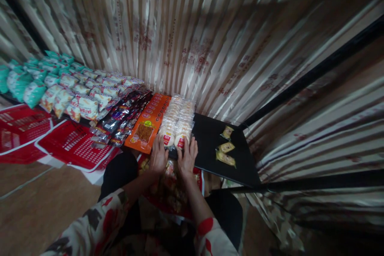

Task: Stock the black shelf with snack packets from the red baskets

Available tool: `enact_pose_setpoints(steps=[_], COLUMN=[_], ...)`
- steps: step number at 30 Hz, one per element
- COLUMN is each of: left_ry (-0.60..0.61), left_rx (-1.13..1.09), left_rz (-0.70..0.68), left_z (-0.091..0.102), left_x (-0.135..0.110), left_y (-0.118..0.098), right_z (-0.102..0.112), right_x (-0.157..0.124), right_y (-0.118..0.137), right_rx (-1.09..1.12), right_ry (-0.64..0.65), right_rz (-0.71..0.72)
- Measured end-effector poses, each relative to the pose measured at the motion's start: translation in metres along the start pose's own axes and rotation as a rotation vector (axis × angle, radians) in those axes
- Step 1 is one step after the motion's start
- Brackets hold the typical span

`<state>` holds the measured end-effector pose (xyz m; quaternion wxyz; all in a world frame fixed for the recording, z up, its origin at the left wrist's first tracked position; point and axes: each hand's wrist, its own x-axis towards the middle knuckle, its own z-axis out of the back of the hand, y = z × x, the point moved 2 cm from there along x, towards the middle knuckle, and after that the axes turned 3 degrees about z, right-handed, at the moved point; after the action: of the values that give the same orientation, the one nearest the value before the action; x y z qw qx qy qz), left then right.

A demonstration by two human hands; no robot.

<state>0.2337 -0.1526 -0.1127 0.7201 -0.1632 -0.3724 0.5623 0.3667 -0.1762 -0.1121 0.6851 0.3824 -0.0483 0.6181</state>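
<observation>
Two rows of clear-wrapped round white crackers [177,116] stand packed together on the black shelf [207,144], their front packs showing red labels. My left hand [159,155] is at the front of the left row, fingers stretched out and touching its near end. At the right row, my right hand [187,157] has its fingers extended upward against the front pack and its side. Neither hand is wrapped round a pack. An orange snack bag [147,124] lies directly left of the crackers. Below my hands, a red basket [198,186] holds many small wrapped snacks, partly hidden by my forearms.
Three small yellowish packets [226,147] lie on the shelf's right part. Dark shiny packets [120,116], white snack bags [87,106] and teal bags [34,92] line the left. Red baskets [75,144] stand below them. Pleated sheeting [180,28] hangs behind; a black bar [300,80] slants right.
</observation>
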Motion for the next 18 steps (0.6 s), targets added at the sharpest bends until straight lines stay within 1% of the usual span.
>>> enact_pose_setpoints(steps=[3,5,6,7,9,10,11,13,15,18], left_ry=[-0.028,-0.032,-0.008,0.037,0.231,0.311,0.334,0.334,0.347,0.413], left_rx=[-0.026,-0.048,-0.052,-0.052,-0.060,-0.054,-0.031,0.030,0.088,0.127], left_rz=[-0.045,-0.072,-0.082,-0.095,-0.163,-0.151,-0.080,0.108,0.295,0.523], left_z=[0.002,0.004,0.004,0.004,0.001,-0.001,-0.002,-0.004,-0.007,-0.011], left_x=[-0.018,-0.039,-0.050,-0.062,-0.081,-0.087,-0.089,-0.084,-0.068,-0.041], left_y=[0.002,0.004,0.007,0.009,0.015,0.020,0.026,0.038,0.049,0.060], right_z=[0.010,0.015,0.017,0.017,0.012,0.008,0.005,-0.003,-0.010,-0.018], right_x=[-0.017,-0.036,-0.047,-0.058,-0.077,-0.085,-0.090,-0.094,-0.089,-0.076], right_y=[0.005,0.007,0.007,0.006,0.000,-0.005,-0.010,-0.022,-0.031,-0.037], right_rx=[0.048,0.101,0.124,0.132,0.101,0.062,0.016,-0.070,-0.128,-0.181], right_ry=[-0.061,-0.085,-0.077,-0.043,0.089,0.145,0.170,0.207,0.278,0.425], right_rz=[0.013,0.017,0.009,-0.009,-0.053,-0.089,-0.138,-0.215,-0.244,-0.267])
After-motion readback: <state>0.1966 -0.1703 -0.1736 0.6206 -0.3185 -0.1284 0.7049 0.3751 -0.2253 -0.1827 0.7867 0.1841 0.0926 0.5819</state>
